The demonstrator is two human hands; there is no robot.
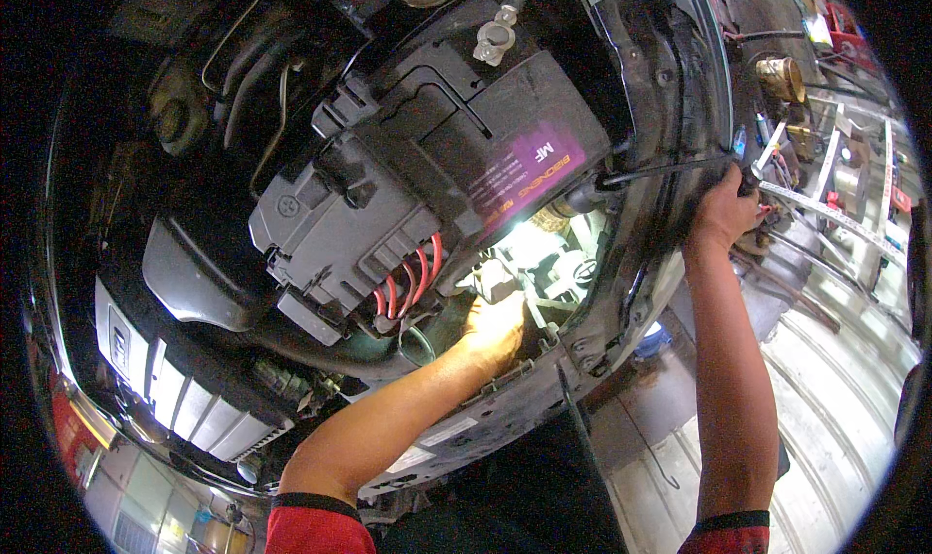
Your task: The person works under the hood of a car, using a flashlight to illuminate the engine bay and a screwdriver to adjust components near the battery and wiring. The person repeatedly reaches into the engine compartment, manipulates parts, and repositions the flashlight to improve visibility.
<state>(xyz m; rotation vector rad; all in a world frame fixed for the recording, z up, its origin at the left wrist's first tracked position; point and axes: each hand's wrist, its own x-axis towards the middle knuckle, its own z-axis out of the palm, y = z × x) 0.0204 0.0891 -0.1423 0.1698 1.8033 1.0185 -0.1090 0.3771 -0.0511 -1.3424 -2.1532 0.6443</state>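
My left hand [495,326] reaches down into a brightly lit gap [529,248] in a car's engine bay, just below the black battery with a purple label [524,156]. Glare hides its fingers, so I cannot tell what it holds. My right hand [723,209] is stretched out past the black fender edge [680,88]. Its fingers are closed round a dark tool handle [749,177]. A thin black cable [660,170] runs from the battery side to this hand.
A grey fuse box [340,214] with red wires [413,277] sits left of the battery. A silver engine cover [184,389] lies lower left. Beyond the fender are a brass fitting [782,78], metal bars and scattered tools [825,166], and ribbed grey flooring [835,379].
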